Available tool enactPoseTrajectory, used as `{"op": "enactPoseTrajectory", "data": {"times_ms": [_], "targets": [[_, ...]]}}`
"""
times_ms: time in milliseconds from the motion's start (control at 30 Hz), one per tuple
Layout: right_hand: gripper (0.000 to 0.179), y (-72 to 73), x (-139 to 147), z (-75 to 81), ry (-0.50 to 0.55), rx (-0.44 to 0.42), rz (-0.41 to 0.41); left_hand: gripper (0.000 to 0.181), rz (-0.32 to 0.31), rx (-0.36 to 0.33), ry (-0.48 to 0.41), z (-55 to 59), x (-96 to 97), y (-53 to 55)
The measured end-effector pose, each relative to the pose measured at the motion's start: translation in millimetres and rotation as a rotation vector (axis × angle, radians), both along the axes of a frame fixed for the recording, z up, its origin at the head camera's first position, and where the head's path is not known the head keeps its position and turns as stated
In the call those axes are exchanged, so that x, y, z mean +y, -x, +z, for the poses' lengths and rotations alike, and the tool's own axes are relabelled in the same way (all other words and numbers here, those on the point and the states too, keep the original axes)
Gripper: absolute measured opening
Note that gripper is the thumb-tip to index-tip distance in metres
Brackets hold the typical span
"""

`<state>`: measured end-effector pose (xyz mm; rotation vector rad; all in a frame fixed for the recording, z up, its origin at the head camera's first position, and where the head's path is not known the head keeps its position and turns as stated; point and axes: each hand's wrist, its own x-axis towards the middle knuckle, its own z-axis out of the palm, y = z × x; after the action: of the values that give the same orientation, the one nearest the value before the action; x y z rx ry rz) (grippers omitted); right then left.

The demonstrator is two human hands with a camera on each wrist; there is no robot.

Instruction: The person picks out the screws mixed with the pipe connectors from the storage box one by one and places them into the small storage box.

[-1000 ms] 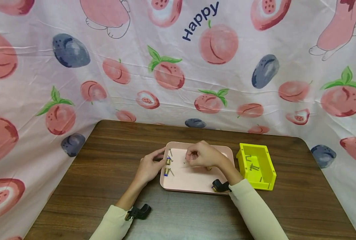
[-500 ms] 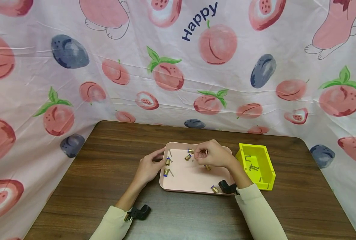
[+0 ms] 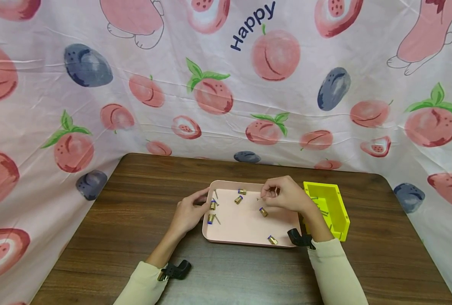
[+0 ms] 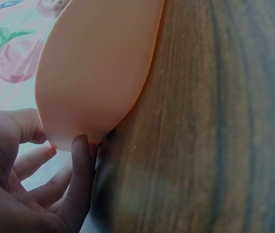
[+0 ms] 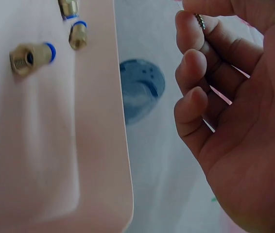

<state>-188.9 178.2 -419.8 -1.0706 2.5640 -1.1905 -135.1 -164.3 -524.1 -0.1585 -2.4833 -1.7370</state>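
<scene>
My right hand [image 3: 287,195] pinches a small screw [image 3: 259,198] between thumb and index finger, over the tray's far right part. In the right wrist view, the threaded end of the screw [image 5: 200,22] shows between the fingertips, with the other fingers curled. My left hand [image 3: 189,214] holds the left edge of the pink tray [image 3: 241,228], thumb at the rim and fingers against the outer wall. Brass push-in fittings with blue collars lie in the tray, one fitting [image 3: 263,212] just below the right hand. Along the left side are two fittings [image 3: 213,205] and several screws [image 3: 217,219].
A yellow bin [image 3: 338,203] with several screws stands right of the tray, partly hidden by the right forearm. Another fitting [image 3: 272,240] lies near the tray's front right. A fruit-print cloth [image 3: 218,140] hangs behind the brown wooden table [image 3: 153,178].
My right hand has moved right across the tray with the screw, toward the yellow bin, uncovering the fittings in the tray's middle. The left hand stays at the tray's edge.
</scene>
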Motion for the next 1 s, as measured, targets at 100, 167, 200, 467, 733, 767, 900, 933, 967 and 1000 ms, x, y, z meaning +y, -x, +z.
{"op": "enactPoseTrajectory", "data": {"times_ms": [100,167,200,467,733,767,900,933,967,1000], "targets": [[0.008,-0.2,9,0.6,0.012,0.002,-0.026,0.049,0.01,-0.026,0.006,11.7,3.7,-4.9],[0.01,-0.5,14,0.6,0.021,0.005,-0.046,0.049,0.017,-0.053,0.006,16.1,5.2,-6.1],[0.01,-0.9,16,0.8,0.026,0.006,-0.055,0.049,0.029,-0.083,0.009,24.3,8.2,-9.6],[0.008,-3.8,35,-1.0,0.058,-0.001,-0.111,0.05,0.059,-0.161,0.029,33.3,13.0,-11.3],[0.009,-6.6,54,-8.0,0.115,0.023,-0.165,0.05,0.059,-0.137,0.06,34.5,12.7,-12.8],[0.008,-6.9,56,-8.3,0.12,0.023,-0.172,0.05,0.06,-0.135,0.064,34.4,12.7,-12.7],[0.006,-8.3,65,-7.4,0.137,0.023,-0.186,0.05,0.048,-0.09,0.056,27.0,10.2,-10.2],[0.005,-8.8,66,-6.6,0.138,0.021,-0.19,0.05,0.046,-0.078,0.053,26.6,9.9,-10.4],[0.005,-9.2,68,-5.7,0.14,0.019,-0.195,0.05,0.044,-0.068,0.051,25.9,9.5,-10.3],[0.005,-9.5,70,-5.2,0.141,0.018,-0.2,0.05,0.041,-0.057,0.047,25.3,8.9,-10.4]]}}
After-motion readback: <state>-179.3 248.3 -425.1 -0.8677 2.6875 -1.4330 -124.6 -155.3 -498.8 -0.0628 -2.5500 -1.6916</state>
